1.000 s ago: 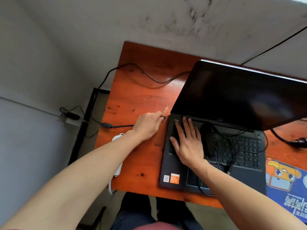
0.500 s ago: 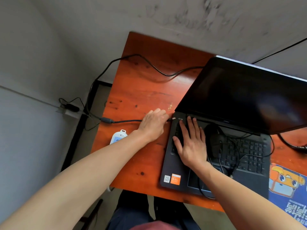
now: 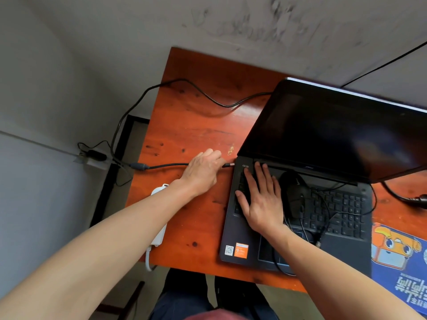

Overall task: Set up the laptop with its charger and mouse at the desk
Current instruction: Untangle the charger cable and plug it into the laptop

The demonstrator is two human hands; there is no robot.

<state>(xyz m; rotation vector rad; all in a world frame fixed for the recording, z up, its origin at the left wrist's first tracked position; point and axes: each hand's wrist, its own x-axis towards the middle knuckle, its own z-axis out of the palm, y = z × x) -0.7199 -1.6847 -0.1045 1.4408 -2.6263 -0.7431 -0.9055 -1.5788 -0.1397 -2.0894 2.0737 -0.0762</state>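
The left hand (image 3: 203,172) pinches the black charger cable's barrel plug (image 3: 228,165) in curled fingers. The plug tip juts just past the fingertips, at the left edge of the open dark-grey laptop (image 3: 346,250) (seated or not, I cannot tell). The right hand (image 3: 261,200) presses flat, fingers spread, on the keyboard (image 3: 342,211), with the black wired mouse (image 3: 294,195) just beside it on the keys.

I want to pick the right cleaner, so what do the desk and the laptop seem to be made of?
Desk: wood, it seems, with a glossy reddish-orange varnish; grain streaks, dark knots and a sheen show. Laptop: dark matte body, probably plastic, though metal cannot be ruled out; the palm rest shows no shine.
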